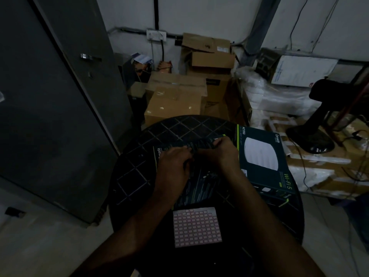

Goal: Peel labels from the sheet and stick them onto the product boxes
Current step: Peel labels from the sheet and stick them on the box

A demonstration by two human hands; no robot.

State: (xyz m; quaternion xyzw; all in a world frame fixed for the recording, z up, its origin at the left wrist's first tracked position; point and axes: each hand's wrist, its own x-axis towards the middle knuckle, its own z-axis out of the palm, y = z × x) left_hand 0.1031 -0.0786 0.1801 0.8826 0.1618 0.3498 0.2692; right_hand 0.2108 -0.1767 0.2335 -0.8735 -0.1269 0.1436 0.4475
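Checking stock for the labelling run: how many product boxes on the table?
2 for sure. One box lies mid-table under both hands; a second box sits at the table's right edge. Another may lie beneath the second, too dark to tell.

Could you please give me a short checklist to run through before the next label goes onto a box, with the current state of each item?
1. Label sheet within reach on the round table, near edge: ok.
2. Labels left on the sheet: ok, most cells look filled; a few in the top row look empty.
3. Box being worked on held steady by left hand and right hand: ok.
4. Label actually stuck down under the fingers: cannot tell, hands hide it.
5. Next box ready at the right: ok, lying face up.
6. Lighting adequate for placement: not ok, scene is very dim.
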